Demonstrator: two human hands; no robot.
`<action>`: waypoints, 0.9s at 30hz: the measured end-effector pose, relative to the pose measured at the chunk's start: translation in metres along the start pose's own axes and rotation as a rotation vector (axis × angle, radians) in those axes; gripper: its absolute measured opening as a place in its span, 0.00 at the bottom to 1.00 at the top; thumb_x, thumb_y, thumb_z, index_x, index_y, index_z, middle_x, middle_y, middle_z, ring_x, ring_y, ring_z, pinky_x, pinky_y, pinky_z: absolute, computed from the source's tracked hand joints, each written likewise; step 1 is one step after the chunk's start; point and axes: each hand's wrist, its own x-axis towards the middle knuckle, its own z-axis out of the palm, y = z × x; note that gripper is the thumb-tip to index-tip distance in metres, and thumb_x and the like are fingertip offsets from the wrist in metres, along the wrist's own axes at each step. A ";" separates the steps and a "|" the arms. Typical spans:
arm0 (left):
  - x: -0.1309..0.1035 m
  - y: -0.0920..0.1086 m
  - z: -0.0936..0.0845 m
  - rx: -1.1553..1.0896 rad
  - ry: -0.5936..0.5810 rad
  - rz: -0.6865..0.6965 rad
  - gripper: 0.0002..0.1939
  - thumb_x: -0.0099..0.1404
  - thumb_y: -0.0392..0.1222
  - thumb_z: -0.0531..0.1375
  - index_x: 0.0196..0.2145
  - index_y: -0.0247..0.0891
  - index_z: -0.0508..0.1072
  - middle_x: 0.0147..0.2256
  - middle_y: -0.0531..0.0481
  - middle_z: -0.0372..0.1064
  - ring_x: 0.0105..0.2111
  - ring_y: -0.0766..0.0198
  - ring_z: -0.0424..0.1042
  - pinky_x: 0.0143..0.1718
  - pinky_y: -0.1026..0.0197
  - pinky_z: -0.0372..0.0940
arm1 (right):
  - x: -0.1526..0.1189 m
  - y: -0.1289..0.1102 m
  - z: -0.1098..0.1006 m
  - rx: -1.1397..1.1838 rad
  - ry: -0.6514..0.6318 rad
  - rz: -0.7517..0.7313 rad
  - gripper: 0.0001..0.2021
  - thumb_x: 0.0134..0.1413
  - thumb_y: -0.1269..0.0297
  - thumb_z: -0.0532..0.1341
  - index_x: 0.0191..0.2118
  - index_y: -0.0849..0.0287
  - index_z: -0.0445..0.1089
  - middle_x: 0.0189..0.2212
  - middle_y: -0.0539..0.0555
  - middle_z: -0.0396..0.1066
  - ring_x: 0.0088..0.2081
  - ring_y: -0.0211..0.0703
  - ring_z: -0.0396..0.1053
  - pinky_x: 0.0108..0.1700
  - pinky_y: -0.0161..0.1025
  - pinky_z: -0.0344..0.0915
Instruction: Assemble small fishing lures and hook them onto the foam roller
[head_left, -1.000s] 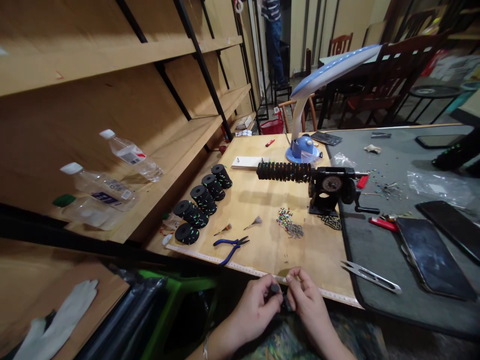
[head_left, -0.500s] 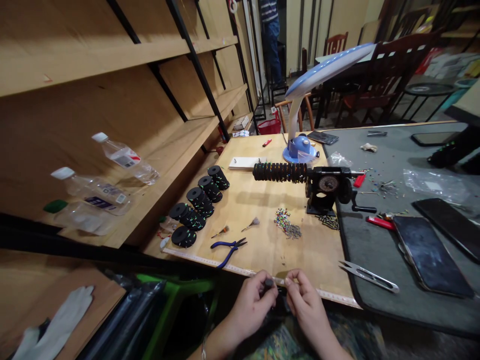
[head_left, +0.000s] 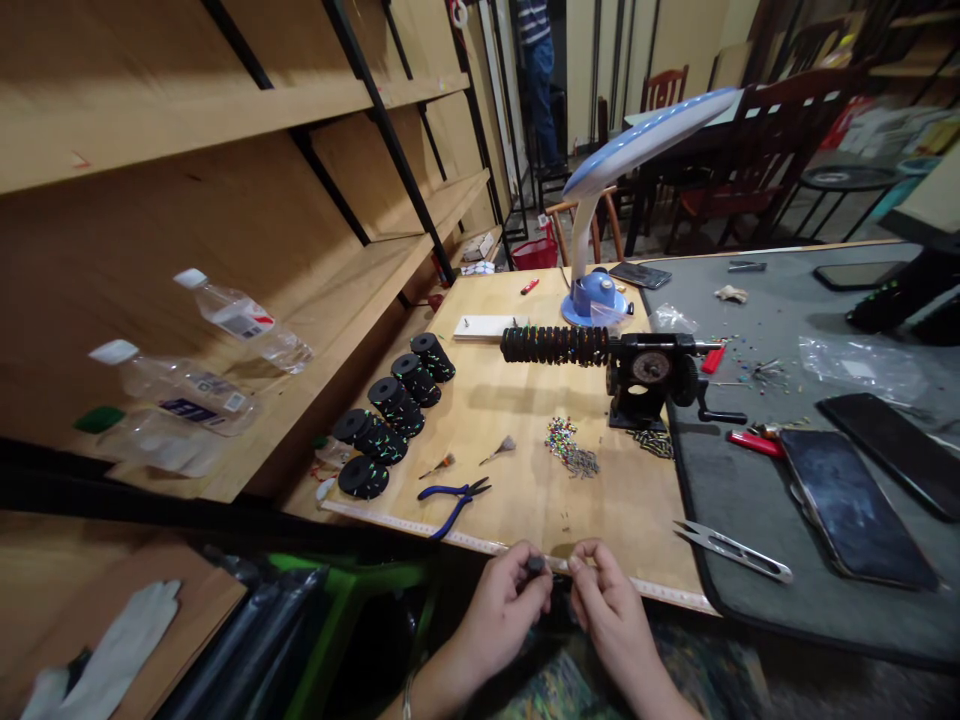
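At the table's near edge, my left hand (head_left: 504,602) is closed in a pinch round a small dark piece (head_left: 535,565), too small to name. Just to its right, my right hand (head_left: 604,598) has thumb and forefinger pressed together; whatever lies between them is hidden. The two hands face each other, slightly apart. Beyond them on the wood lie a pile of colored beads (head_left: 560,436) and a heap of small metal pieces (head_left: 582,462). Blue-handled pliers (head_left: 453,500) are left of my hands, and two small tufted pieces lie behind the pliers.
A hand-cranked device (head_left: 646,375) carries a black ribbed roll (head_left: 555,345). Several black foam spools (head_left: 396,405) line the left side. A blue desk lamp (head_left: 595,300) stands behind. Thread snips (head_left: 733,550) and a phone (head_left: 855,505) lie on the grey mat (head_left: 720,480).
The view has shifted slightly, so the table and its things appear a little further left. Both hands keep nearly the same pinched pose.
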 end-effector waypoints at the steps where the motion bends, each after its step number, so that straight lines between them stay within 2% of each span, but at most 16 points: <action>1: 0.000 0.000 0.000 -0.003 0.002 0.001 0.07 0.61 0.39 0.58 0.26 0.37 0.64 0.20 0.56 0.61 0.21 0.69 0.60 0.24 0.66 0.56 | 0.000 -0.001 0.000 0.005 0.000 0.005 0.22 0.53 0.38 0.56 0.32 0.55 0.59 0.11 0.38 0.52 0.14 0.31 0.49 0.18 0.30 0.44; 5: -0.001 0.000 0.002 0.001 0.001 0.011 0.06 0.59 0.38 0.57 0.26 0.37 0.64 0.21 0.56 0.61 0.22 0.68 0.61 0.24 0.66 0.57 | -0.001 -0.002 0.000 0.030 -0.006 0.016 0.23 0.53 0.38 0.56 0.32 0.55 0.59 0.12 0.37 0.50 0.14 0.31 0.47 0.17 0.30 0.43; 14: -0.003 0.001 0.005 -0.013 -0.016 0.018 0.03 0.58 0.35 0.56 0.27 0.37 0.65 0.20 0.56 0.62 0.22 0.67 0.63 0.25 0.65 0.58 | 0.002 0.002 -0.001 0.011 0.031 -0.008 0.21 0.55 0.40 0.56 0.33 0.55 0.59 0.10 0.38 0.54 0.14 0.31 0.50 0.18 0.30 0.46; 22: -0.004 0.002 0.006 0.007 -0.015 0.027 0.02 0.56 0.34 0.56 0.27 0.37 0.65 0.20 0.55 0.62 0.21 0.67 0.63 0.24 0.65 0.57 | 0.004 0.001 0.000 0.012 0.032 -0.017 0.21 0.54 0.40 0.56 0.34 0.55 0.59 0.10 0.38 0.54 0.13 0.31 0.49 0.18 0.30 0.46; 27: -0.004 0.000 0.006 0.004 0.005 0.025 0.02 0.56 0.36 0.56 0.26 0.38 0.64 0.19 0.56 0.62 0.21 0.67 0.62 0.25 0.65 0.57 | 0.002 -0.002 -0.001 0.037 0.024 0.000 0.23 0.52 0.38 0.57 0.34 0.55 0.59 0.12 0.37 0.49 0.14 0.30 0.46 0.18 0.30 0.41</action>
